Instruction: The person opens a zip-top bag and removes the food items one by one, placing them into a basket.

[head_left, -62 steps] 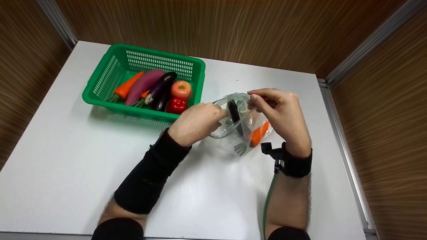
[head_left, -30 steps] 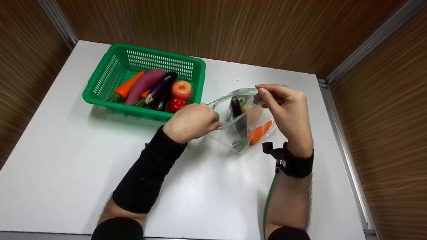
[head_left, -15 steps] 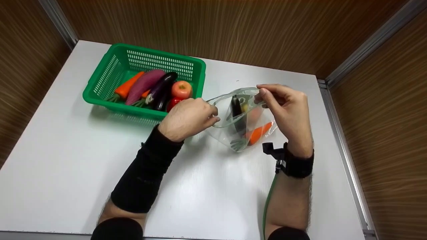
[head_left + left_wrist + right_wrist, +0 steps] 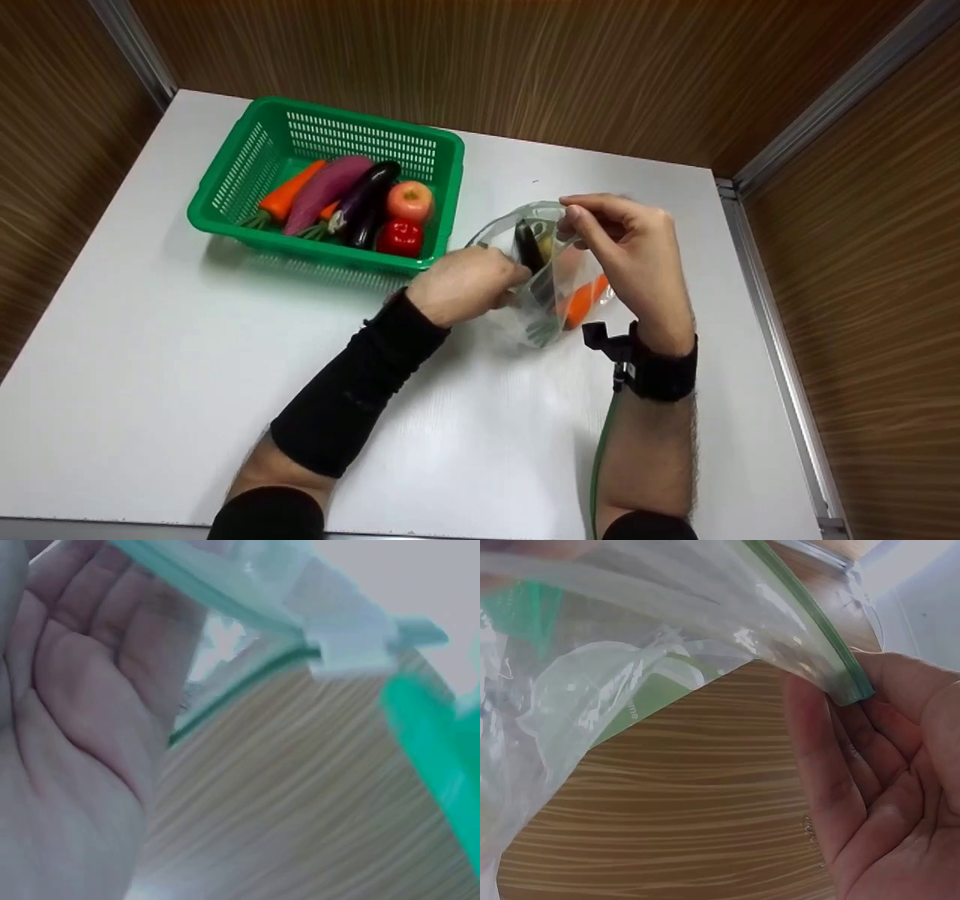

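Note:
A clear zip bag (image 4: pixel 501 324) with a green-edged mouth stands open on the table, between both hands. Inside show an orange carrot (image 4: pixel 586 301) with green leaf stubs, a dark long vegetable (image 4: pixel 527 246), a yellowish thing (image 4: pixel 545 246) and a pinkish round thing (image 4: pixel 568 262). My right hand (image 4: pixel 634 255) pinches the far right end of the bag's rim between thumb and fingers. My left hand (image 4: pixel 469 283) holds the near left rim, index finger over the mouth. In the left wrist view the green zip strip (image 4: pixel 217 604) crosses the curled fingers; a whitish slider (image 4: pixel 352 649) is on it.
Left of the bag, a green basket (image 4: pixel 247 238) holds a carrot (image 4: pixel 289 193), a purple sweet potato (image 4: pixel 322 191), eggplants (image 4: pixel 367 191), an apple (image 4: pixel 410 201) and a red tomato-like thing (image 4: pixel 400 238). Wood-grain panels (image 4: pixel 450 67) surround the white table (image 4: pixel 150 360).
The bag's mouth was pulled wider, then narrowed again. My left hand has just moved right and towards me along the rim; my right hand has shifted slightly left. The basket has not moved.

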Demonstrator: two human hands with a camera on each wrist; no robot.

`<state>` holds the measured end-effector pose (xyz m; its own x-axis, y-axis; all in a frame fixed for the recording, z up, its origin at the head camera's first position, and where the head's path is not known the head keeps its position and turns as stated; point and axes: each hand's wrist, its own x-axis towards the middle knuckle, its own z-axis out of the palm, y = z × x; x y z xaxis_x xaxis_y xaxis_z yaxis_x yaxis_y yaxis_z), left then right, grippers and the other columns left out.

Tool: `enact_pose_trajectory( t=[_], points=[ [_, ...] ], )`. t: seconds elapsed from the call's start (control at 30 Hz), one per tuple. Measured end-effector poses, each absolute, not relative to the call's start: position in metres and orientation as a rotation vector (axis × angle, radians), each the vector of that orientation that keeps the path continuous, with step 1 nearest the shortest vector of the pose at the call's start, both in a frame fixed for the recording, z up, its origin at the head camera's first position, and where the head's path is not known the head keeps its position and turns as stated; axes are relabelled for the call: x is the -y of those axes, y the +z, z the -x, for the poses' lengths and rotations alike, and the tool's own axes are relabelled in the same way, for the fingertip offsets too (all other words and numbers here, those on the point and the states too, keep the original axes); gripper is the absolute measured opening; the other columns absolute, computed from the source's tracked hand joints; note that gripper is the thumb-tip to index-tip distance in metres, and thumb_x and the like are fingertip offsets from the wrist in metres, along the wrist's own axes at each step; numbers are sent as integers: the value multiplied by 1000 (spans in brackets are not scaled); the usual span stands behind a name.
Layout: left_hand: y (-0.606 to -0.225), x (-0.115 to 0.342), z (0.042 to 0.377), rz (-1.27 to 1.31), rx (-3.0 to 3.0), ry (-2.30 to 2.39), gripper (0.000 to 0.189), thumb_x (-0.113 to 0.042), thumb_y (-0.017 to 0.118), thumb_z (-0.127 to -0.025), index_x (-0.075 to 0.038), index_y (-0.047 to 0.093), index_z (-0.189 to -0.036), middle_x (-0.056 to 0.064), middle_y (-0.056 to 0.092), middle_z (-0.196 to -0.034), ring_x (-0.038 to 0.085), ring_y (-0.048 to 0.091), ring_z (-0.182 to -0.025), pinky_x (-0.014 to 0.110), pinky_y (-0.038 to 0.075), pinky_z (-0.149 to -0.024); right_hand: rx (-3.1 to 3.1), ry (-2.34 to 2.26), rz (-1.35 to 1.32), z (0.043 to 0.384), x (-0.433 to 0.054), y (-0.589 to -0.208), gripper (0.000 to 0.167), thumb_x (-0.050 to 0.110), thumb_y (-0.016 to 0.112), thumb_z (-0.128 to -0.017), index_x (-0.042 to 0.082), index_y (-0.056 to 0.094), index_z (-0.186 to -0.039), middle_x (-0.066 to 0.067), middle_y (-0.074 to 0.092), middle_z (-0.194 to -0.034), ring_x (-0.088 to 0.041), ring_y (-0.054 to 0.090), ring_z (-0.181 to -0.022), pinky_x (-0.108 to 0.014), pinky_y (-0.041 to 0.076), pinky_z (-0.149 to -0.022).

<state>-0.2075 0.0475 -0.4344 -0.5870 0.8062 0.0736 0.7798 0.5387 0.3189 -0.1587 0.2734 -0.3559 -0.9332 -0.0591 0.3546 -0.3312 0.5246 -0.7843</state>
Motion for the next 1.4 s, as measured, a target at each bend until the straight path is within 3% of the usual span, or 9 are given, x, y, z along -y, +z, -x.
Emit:
enact_pose_trajectory(
  t=[0.1,0.3,0.47,0.6,0.7,0.87,1.0,1.13,1.4],
  points=[
    [-448,-58,210,-1476,-2650,456,26,-28,89,-106,-13,81,-126,8,87,-117,31,85,-108,47,71,-93,2552,1358,-346,158,-272,-355,19,11,79,-114,8,90,-128,-11,90,-109,-6,85,-91,-22,70,-86],
    [-488,-80,210,-1734,-2986,125,43,-14,80,-106,-10,74,-149,7,79,-147,24,77,-133,33,66,-112,2673,1305,-455,154,-260,-355,19,11,78,-114,9,91,-128,-11,90,-114,-9,83,-96,-15,65,-87],
    [-518,-91,209,-1755,-3246,-136,36,-22,78,-103,-14,79,-138,2,85,-139,18,74,-141,29,54,-124,2747,1250,-550,151,-249,-357,19,12,80,-113,11,91,-129,-6,91,-123,-14,81,-97,-13,61,-85],
    [-525,-95,210,-1675,-3386,-401,23,-32,78,-103,-23,81,-124,-8,87,-112,14,74,-125,32,51,-116,2745,1246,-571,151,-248,-356,19,12,80,-113,10,91,-129,-6,91,-124,-13,81,-97,-13,61,-84],
    [-525,-97,209,-1517,-3523,-607,24,-35,73,-107,-28,78,-129,-12,83,-106,13,72,-118,37,52,-112,2732,1270,-558,152,-251,-355,20,10,80,-113,8,90,-130,-8,90,-126,-17,85,-101,-13,63,-87],
    [-526,-98,208,-1136,-3711,-722,25,-30,68,-111,-26,79,-133,-4,80,-118,18,72,-114,39,60,-106,2743,1280,-503,154,-257,-353,21,8,80,-112,8,90,-131,-9,90,-129,-20,86,-105,-13,65,-88],
    [-525,-96,209,-962,-3730,-851,34,-19,54,-117,-20,75,-144,-1,75,-135,19,68,-121,35,58,-105,2750,1278,-505,156,-261,-353,22,8,78,-113,9,90,-132,-6,90,-130,-13,86,-106,-13,66,-91],
    [-519,-91,212,-1088,-3659,-1015,39,-11,46,-118,-21,74,-144,-2,74,-137,17,66,-122,33,55,-103,2753,1299,-490,155,-263,-354,23,9,77,-114,9,89,-134,-6,90,-128,-3,85,-103,-15,67,-91],
    [-488,-81,215,-1424,-3533,-387,15,-20,73,-113,-30,84,-118,-7,78,-111,8,73,-95,23,57,-76,2640,1384,-397,155,-272,-353,20,10,76,-115,8,90,-130,-13,90,-108,-5,85,-94,-19,69,-91]
  ],
)
